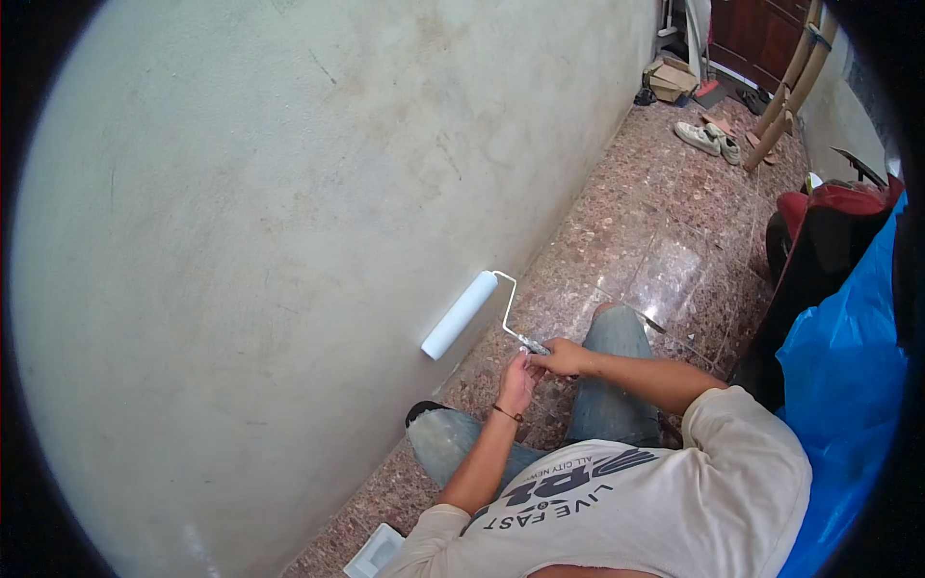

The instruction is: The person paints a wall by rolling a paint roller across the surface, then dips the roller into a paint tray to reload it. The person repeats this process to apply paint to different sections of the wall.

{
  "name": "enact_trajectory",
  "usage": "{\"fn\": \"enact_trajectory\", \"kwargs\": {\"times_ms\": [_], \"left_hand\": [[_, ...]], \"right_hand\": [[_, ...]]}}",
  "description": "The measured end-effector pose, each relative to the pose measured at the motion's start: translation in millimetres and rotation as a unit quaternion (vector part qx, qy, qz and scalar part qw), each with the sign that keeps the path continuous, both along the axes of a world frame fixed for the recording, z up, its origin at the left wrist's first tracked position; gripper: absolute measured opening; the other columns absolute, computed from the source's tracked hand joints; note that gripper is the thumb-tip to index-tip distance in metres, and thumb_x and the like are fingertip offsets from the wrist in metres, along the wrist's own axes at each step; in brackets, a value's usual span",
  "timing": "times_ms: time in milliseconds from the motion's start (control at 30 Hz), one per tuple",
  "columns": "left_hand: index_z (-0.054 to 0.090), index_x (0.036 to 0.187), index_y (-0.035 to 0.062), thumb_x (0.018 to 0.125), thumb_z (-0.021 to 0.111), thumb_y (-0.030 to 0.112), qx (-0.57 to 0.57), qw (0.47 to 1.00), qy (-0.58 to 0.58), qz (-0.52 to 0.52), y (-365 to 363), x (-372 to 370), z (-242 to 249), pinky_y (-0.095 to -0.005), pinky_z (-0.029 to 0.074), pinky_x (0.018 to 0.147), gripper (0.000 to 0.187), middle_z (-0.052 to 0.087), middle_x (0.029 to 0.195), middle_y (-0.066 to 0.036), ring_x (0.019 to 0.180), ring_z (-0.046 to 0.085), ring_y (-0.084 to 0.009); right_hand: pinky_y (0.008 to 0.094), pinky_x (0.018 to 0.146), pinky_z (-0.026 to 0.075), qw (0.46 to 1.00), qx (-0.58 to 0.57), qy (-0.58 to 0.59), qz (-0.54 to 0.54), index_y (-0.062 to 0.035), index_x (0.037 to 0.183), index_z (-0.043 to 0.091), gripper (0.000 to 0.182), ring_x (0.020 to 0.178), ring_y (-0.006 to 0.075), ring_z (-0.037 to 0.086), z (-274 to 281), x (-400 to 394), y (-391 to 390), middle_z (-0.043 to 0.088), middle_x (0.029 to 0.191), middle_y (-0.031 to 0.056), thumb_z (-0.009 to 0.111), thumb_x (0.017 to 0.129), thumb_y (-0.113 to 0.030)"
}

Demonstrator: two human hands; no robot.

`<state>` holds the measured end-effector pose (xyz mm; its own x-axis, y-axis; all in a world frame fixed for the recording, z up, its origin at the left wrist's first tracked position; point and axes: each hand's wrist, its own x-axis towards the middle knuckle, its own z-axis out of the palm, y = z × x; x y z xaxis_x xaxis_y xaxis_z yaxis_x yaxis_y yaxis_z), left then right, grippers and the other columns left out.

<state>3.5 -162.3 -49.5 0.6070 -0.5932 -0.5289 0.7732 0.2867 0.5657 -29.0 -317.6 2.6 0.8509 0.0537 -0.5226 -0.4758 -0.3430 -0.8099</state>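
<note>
A paint roller with a white sleeve (461, 316) is held near the foot of the pale, stained wall (260, 241). Its bent wire frame runs down to a handle (533, 345) by my hands. My right hand (564, 357) is wrapped round that handle. Just beside it, my left hand (520, 378), with a bracelet at the wrist, has its fingers together at the handle's near end; whether they grip it or something small is hard to make out.
A white tray (376, 554) lies on the speckled floor (665, 207) at the bottom. Blue plastic (843, 385) covers something at the right. Shoes (698, 138), wooden poles (792, 82) and cardboard (672, 79) are near the door (761, 39).
</note>
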Motion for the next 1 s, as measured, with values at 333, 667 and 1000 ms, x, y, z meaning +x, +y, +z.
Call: {"fn": "enact_trajectory", "kwargs": {"times_ms": [333, 667, 1000], "left_hand": [[0.048, 0.118, 0.0027, 0.095, 0.039, 0.017, -0.005, 0.974, -0.224, 0.035, 2, 4, 110, -0.0358, 0.042, 0.09, 0.029, 0.056, 0.113, -0.008, 0.103, 0.055, -0.0193], [0.038, 0.13, -0.0021, 0.096, 0.034, 0.016, -0.052, 0.888, -0.456, 0.038, 9, 49, 213, -0.0382, 0.039, 0.096, 0.038, 0.05, 0.125, -0.013, 0.113, 0.05, -0.0236], [0.038, 0.129, -0.0011, 0.094, 0.037, 0.024, -0.081, 0.842, -0.532, 0.038, 15, 62, 287, -0.0359, 0.041, 0.092, 0.043, 0.047, 0.128, -0.015, 0.115, 0.049, -0.0271]], "right_hand": [[0.0286, 0.046, 0.04, 0.982, 0.097, -0.155, -0.045, 0.0007, 0.092, 0.058, 0.04, 0.051, 0.0126, 0.049, 93, -5, 6, 0.052, 0.062, 0.0049, 0.04, 0.095, -0.035], [0.0253, 0.045, 0.038, 0.943, 0.177, -0.278, -0.047, -0.0005, 0.093, 0.057, 0.041, 0.049, 0.0093, 0.044, 195, 34, 18, 0.05, 0.06, 0.0011, 0.036, 0.097, -0.035], [0.0247, 0.036, 0.033, 0.909, 0.142, -0.389, -0.042, -0.007, 0.074, 0.045, 0.041, 0.041, 0.0085, 0.04, 328, 77, 5, 0.041, 0.054, -0.0011, 0.034, 0.096, -0.039]]}}
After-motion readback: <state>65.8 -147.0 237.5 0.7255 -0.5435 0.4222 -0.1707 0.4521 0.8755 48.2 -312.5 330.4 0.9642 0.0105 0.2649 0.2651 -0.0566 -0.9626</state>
